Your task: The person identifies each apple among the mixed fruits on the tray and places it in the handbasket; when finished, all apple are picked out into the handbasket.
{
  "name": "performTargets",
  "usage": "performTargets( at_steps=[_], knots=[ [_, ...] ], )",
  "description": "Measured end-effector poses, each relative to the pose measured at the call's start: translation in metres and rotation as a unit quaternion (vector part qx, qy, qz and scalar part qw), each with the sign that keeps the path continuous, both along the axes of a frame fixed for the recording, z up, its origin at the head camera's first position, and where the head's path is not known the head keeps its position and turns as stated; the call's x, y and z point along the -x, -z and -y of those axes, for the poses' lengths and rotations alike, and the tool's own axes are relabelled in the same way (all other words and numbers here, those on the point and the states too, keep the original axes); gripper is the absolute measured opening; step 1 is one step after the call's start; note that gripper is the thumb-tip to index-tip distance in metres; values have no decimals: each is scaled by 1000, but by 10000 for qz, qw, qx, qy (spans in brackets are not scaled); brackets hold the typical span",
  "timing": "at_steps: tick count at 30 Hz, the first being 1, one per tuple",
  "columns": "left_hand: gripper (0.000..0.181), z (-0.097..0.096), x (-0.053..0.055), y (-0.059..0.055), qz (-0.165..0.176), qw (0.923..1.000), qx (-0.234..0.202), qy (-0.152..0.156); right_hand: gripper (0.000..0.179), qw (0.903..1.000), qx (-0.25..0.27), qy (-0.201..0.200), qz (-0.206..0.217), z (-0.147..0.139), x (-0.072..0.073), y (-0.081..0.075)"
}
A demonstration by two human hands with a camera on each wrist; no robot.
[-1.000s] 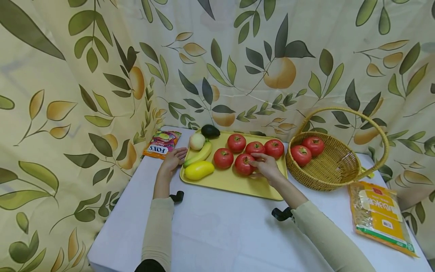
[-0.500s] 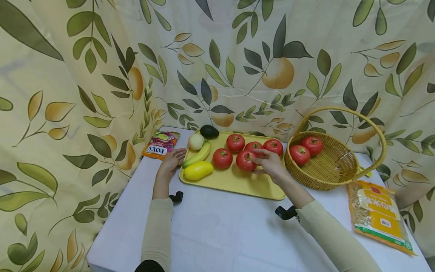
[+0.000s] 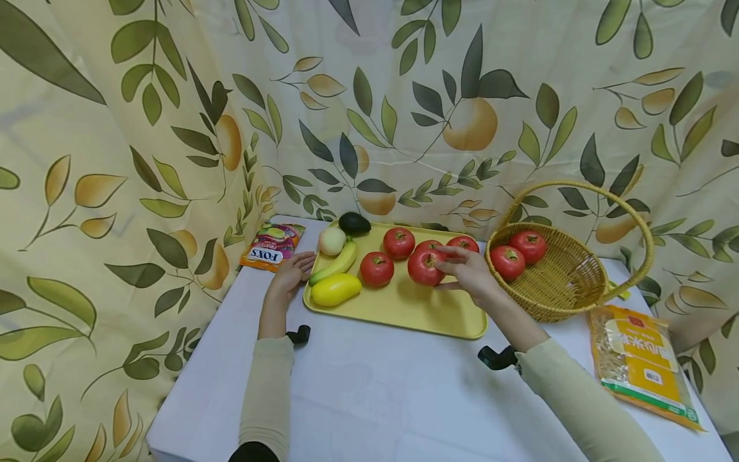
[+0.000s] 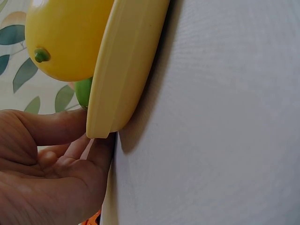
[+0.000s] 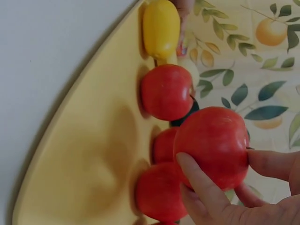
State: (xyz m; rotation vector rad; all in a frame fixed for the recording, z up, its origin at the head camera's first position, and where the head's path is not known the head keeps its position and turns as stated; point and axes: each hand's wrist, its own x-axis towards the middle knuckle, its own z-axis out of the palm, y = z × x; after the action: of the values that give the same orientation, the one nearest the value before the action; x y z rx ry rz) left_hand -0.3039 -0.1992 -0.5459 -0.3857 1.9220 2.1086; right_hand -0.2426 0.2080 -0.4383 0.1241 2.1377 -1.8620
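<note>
R hand (image 3: 470, 273) holds one tomato (image 3: 424, 267) w/ thumb and fingers around its side; tomato is above the tray (image 3: 427, 317), lifted. It is red, round, a bit shiny, w/ short dark stem. L hand (image 3: 291, 271) is well apart from R hand and pinches the tray edge btw. thumb and fingers.

Count: 7 tomatoes total, i.e. 1 in R hand, 4 on tray beyond and left of it, 2 in basket (image 3: 571, 276) just right of R hand. Near L hand, on tray: 1 banana (image 3: 340, 260), 1 mango (image 3: 335, 290), 1 onion (image 3: 331, 241), 1 avocado (image 3: 355, 224).

Bare part of tray is on the near side of R hand. Basket rim stands just beside tray's right edge; its handle arches above.
</note>
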Motion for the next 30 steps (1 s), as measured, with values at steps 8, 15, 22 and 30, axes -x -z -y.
performTargets(
  at_steps=[8,15,22,30],
  knots=[
    [63,1,0,-1,28,10000,-8,-4,56,9999,-100,-56,-111,-10,-2,-13],
    [64,0,0,-1,49,10000,19,-8,56,9999,-25,-88,-145,-16,-1,-20],
    [63,-1,0,-2,91,10000,24,-22,58,9999,64,52,-68,-27,0,-26],
    [63,-1,-1,-3,73,10000,35,-27,60,9997,-207,72,-89,-41,3,-32]
  ],
)
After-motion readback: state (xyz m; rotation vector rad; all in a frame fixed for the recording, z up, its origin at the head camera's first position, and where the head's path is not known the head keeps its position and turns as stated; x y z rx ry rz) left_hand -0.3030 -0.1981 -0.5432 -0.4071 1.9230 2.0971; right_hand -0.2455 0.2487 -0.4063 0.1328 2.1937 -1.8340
